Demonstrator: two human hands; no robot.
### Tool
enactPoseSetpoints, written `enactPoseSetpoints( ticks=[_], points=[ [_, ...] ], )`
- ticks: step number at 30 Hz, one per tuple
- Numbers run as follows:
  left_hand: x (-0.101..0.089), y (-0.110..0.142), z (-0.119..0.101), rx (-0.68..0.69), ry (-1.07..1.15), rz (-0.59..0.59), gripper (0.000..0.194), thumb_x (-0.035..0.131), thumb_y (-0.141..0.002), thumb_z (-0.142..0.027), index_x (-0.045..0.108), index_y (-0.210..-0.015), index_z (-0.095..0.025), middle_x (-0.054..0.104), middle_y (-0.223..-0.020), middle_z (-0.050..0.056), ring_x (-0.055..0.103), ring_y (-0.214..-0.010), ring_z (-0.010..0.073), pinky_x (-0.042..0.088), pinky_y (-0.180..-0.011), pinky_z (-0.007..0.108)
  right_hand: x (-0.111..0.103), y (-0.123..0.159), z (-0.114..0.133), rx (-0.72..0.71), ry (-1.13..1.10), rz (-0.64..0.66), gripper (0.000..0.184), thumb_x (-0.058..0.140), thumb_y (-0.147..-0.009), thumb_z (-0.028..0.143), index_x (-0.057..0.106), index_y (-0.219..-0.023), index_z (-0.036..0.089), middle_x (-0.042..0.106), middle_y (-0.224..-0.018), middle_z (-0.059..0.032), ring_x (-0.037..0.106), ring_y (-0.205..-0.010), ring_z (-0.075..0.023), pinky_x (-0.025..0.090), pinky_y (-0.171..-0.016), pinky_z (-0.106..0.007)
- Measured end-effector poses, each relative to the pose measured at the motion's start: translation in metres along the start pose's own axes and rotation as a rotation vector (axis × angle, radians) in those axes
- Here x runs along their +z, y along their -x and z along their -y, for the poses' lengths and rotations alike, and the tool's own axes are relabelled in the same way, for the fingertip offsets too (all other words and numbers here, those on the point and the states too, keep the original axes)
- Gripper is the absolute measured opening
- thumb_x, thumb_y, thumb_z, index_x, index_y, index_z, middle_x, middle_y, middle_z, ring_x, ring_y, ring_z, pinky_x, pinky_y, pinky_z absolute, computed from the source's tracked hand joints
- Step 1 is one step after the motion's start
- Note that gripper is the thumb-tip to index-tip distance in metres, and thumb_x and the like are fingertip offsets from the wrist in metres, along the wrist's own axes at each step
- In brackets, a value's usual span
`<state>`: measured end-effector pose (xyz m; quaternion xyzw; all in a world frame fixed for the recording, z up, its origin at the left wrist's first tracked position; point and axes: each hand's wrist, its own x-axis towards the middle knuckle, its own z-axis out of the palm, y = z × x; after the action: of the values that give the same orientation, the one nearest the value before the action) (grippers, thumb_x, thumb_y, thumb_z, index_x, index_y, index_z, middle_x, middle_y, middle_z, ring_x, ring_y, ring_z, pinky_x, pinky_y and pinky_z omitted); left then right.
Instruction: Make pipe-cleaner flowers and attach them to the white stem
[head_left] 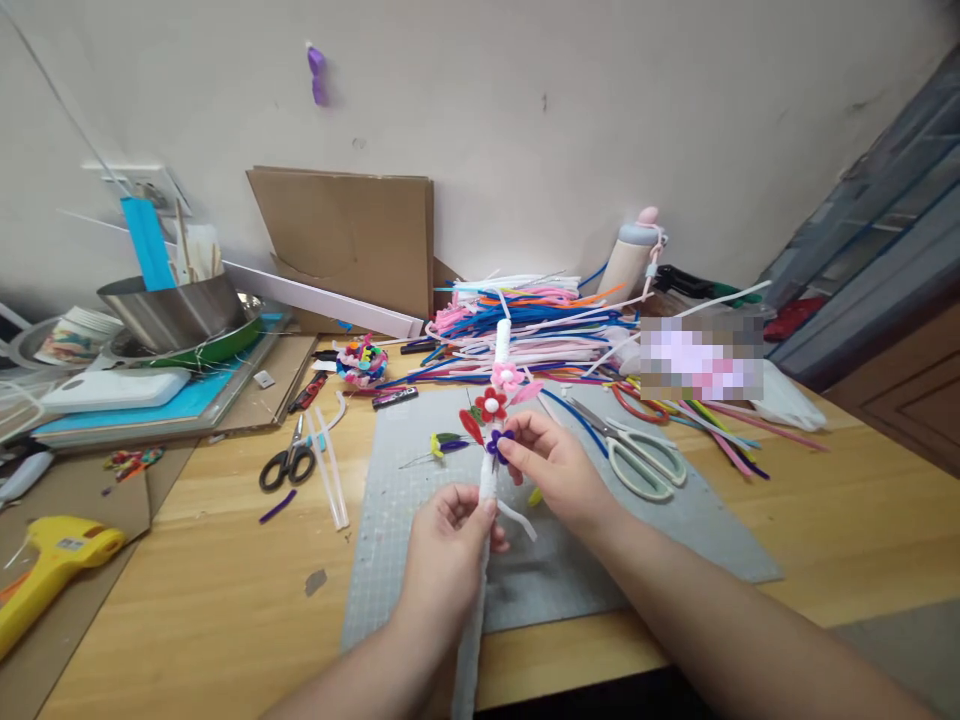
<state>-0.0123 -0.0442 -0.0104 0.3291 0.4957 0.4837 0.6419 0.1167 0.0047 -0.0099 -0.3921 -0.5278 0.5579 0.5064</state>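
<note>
My left hand (452, 535) is closed round the lower part of a white stick (489, 480) wrapped in pipe cleaner, held upright over the mat. My right hand (551, 460) pinches a small purple pipe-cleaner flower (500, 446) against that stick. Above it on the stick sit a red flower (491, 405) with a white centre and a pink flower (507, 376). Red and pink leaf shapes stick out at the sides. From beside my left thumb hangs a loose white pipe-cleaner end (519, 520). A yellow flower with dark petals (448, 445) lies on the grey cutting mat (405, 530).
Behind the mat is a heap of coloured pipe cleaners (517, 335). Green-handled scissors (645, 460) lie right, black scissors (289, 464) left. A yellow glue gun (60, 560) rests far left, below a metal pot (176, 315). Cardboard (352, 250) leans on the wall near a bottle (634, 255).
</note>
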Motion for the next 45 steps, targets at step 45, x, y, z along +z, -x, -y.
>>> enactPoseSetpoints(
  ticks=[45],
  points=[
    [-0.028, -0.015, -0.031, 0.060, 0.264, -0.123, 0.012, 0.070, -0.062, -0.014, 0.060, -0.066, -0.010, 0.055, -0.060, 0.000, 0.050, -0.050, 0.0064, 0.052, -0.051, 0.021, 0.016, -0.060, -0.025, -0.139, 1.251, 0.348, 0.004, 0.057, -0.075, 0.019, 0.060, -0.076, 0.016, 0.058, -0.085, -0.0047, 0.053, -0.073, -0.0139, 0.035, -0.064, -0.024]
  ],
)
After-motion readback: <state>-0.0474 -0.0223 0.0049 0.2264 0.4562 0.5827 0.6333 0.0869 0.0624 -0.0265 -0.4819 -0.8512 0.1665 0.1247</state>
